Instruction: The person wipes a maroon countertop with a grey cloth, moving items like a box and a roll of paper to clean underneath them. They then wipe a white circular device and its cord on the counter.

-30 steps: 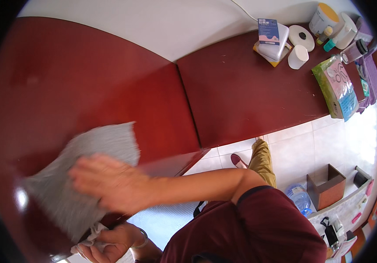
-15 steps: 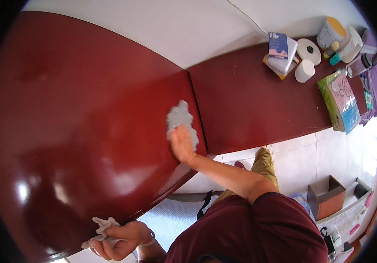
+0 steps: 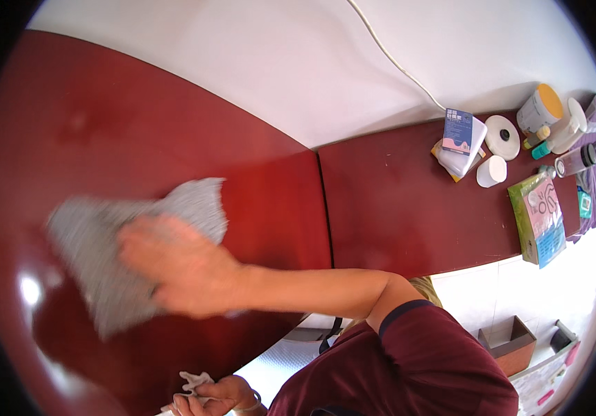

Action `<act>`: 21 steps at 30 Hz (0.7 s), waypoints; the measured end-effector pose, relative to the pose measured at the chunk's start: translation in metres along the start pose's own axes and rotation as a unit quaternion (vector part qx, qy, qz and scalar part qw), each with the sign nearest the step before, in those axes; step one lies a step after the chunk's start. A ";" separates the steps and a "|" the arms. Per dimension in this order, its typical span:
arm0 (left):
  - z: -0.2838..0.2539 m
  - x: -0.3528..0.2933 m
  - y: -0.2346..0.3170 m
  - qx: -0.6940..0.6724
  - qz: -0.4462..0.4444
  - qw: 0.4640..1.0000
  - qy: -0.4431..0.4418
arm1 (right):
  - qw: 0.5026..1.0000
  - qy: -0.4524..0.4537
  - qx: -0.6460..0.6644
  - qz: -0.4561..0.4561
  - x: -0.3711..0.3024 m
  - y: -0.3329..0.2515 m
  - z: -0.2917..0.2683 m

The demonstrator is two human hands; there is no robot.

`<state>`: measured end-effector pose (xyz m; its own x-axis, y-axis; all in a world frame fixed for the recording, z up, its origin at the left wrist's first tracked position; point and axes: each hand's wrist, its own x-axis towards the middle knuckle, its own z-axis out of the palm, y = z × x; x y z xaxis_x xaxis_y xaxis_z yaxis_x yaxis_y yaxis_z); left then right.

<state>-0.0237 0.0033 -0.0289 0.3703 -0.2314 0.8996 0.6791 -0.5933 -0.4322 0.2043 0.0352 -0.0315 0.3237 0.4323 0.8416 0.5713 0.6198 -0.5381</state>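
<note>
My right hand (image 3: 180,267) is pressed down on a grey cloth (image 3: 97,243) on the glossy dark red tabletop (image 3: 270,201). The cloth is spread wide to both sides of the hand; cloth and fingers are smeared by motion. Low in the picture, by the table's near edge, my left hand (image 3: 208,399) is closed around a crumpled white cloth (image 3: 197,380), part of which sticks out above the fingers. The lower part of that hand is cut off by the picture's edge.
A second red tabletop (image 3: 388,208) adjoins on the right, past a dark seam. On it are a white box (image 3: 470,149), a white lid (image 3: 502,136), a white cup (image 3: 492,171), a tub with a yellow lid (image 3: 540,109), a clear bottle (image 3: 575,161) and a plastic-wrapped pack (image 3: 539,218).
My right hand has swept left across the tabletop from near the seam, and the grey cloth, bunched before, now lies spread out. My left hand still grips the white cloth, lower in the picture.
</note>
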 end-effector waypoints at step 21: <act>0.025 0.019 0.026 0.011 -0.025 0.999 -0.017 | 0.733 0.245 0.068 0.631 -0.314 0.176 0.009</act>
<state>0.0168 0.0022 -0.0249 0.3558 -0.1756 0.9179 0.7114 -0.5861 -0.3878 0.1968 0.0144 -0.3909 0.7809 0.4507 -0.4326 -0.4862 0.0035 -0.8738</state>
